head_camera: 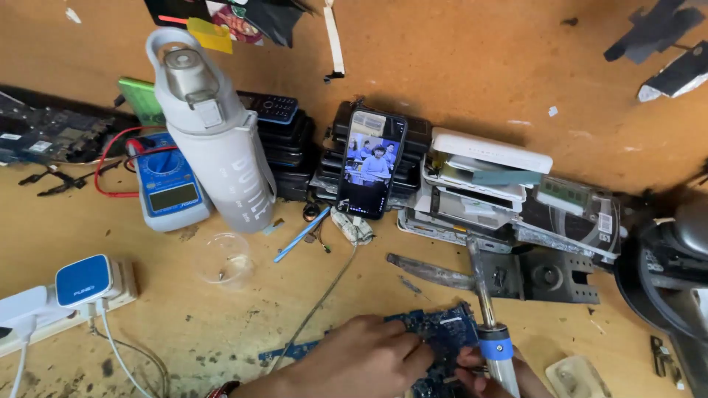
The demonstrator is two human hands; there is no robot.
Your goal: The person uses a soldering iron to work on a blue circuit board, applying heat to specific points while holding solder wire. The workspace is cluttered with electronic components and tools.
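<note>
Board (441, 333) lies flat at the bench's near edge, pinned under your left hand (361, 361). Your right hand (490, 372), nearer the work, is wrapped around the soldering iron (488, 313), whose long axis rises away from you over the board's right edge.

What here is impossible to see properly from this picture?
Head view only:
- Circuit board: mostly hidden under the left hand.
- Right hand: cut off by the bottom edge; its grip on the soldering iron is unclear.
- Iron's tip: lost against the clutter.
- Cup contents: too small.
</note>
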